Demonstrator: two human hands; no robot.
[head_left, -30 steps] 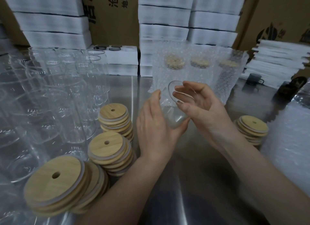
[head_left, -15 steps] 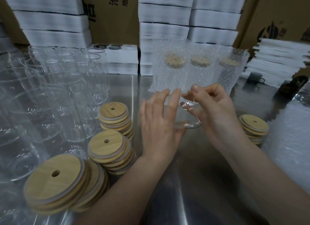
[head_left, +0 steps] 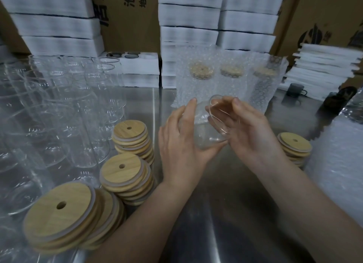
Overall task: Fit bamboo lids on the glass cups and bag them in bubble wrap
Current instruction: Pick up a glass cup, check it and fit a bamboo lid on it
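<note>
Both hands hold one bare glass cup (head_left: 211, 129) tilted above the steel desk (head_left: 225, 194), its open rim turned up and toward the right. The left hand (head_left: 180, 143) cradles the base and side, fingers curled on the glass; the right hand (head_left: 253, 133) wraps the rim side, fingers closed on it. No lid is fitted yet. Lid stacks (head_left: 125, 176) lie just left, another stack (head_left: 294, 147) to the right, and bagged cups (head_left: 202, 78) stand behind. The likely risk is slippage: smooth glass, tilted over hard steel, could drop when one hand lets go to reach a lid. An elbow could also knock the near lid stack (head_left: 64, 217) or the empty cups (head_left: 59, 109) crowded on the left.
</note>
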